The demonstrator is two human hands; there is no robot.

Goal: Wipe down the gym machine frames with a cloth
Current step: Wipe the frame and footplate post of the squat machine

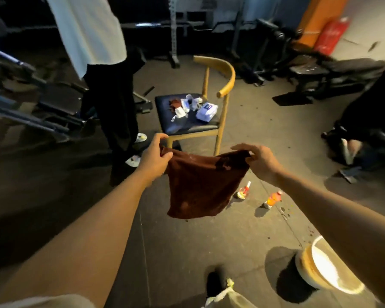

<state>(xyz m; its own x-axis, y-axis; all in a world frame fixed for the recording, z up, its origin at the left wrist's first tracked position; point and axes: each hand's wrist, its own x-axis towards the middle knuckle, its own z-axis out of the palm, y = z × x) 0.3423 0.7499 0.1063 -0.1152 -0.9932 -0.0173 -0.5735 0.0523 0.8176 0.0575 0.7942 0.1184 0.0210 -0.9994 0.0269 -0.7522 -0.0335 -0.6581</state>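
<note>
Brown cloth [198, 187] hangs limp in mid-air over the floor, w/ left hand [155, 157] & right hand [259, 160] each pinching a top corner — looks soft, light, maybe damp, so bunch it up to wipe.

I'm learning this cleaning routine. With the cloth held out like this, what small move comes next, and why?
Probably fold the cloth in half by bringing the two hands together. The left hand and right hand each pinch a top corner, so it hangs open and loose, touching no frame; a folded pad would likely wipe better.
</note>
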